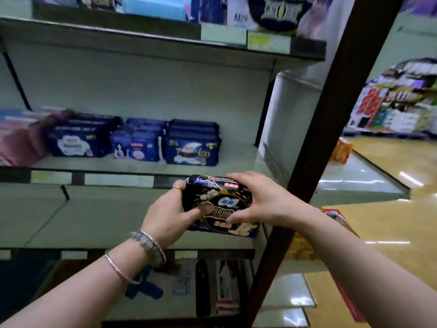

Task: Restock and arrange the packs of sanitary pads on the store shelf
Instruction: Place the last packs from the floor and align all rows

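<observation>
Two hands met at frame centre: your left hand and right hand had fingers clamped on one black pad pack, above the lower shelf.

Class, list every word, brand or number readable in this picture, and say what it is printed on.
"苏菲": oval logo on the black pack.
"Mre", uncertain: white pack on the top shelf.
Blue packs and price tags: too blurred to read.
</observation>
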The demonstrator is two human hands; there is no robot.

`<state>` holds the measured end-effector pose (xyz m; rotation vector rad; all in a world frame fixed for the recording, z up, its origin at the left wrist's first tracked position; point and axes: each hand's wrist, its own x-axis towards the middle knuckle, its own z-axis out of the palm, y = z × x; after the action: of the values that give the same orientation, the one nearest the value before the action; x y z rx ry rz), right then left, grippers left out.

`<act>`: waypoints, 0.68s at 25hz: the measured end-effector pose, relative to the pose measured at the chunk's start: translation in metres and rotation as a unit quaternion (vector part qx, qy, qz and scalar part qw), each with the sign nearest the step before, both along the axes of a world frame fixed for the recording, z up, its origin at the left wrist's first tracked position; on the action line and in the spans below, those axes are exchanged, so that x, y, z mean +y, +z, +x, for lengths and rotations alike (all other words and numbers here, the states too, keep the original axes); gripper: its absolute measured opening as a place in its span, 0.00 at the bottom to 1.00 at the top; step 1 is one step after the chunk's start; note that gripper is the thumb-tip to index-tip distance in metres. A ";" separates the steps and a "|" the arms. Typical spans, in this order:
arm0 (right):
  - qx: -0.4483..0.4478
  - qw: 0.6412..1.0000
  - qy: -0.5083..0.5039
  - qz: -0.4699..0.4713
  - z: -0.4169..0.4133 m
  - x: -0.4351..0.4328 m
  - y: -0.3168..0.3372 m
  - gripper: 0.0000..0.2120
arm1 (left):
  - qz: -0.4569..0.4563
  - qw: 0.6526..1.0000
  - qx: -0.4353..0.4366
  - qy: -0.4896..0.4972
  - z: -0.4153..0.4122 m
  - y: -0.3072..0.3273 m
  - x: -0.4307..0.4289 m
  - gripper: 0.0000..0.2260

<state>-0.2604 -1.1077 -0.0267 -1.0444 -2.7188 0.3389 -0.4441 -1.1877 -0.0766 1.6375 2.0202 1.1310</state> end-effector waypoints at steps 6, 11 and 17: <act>-0.058 0.985 -0.089 0.133 -0.023 0.013 0.016 0.39 | 0.033 0.998 -0.048 -0.026 -0.013 0.023 0.023 0.20; -0.059 0.962 -0.212 0.159 -0.036 0.095 0.012 0.33 | 0.038 0.998 0.040 -0.016 -0.028 0.040 0.058 0.25; -0.087 0.955 -0.239 0.153 -0.048 0.199 -0.048 0.28 | -0.003 0.990 0.140 0.004 -0.062 0.053 0.120 0.18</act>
<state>-0.3084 -0.9087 -0.0744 -1.6333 -2.4296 -0.2583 -0.5060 -1.0681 -0.0232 1.8767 2.1963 0.9396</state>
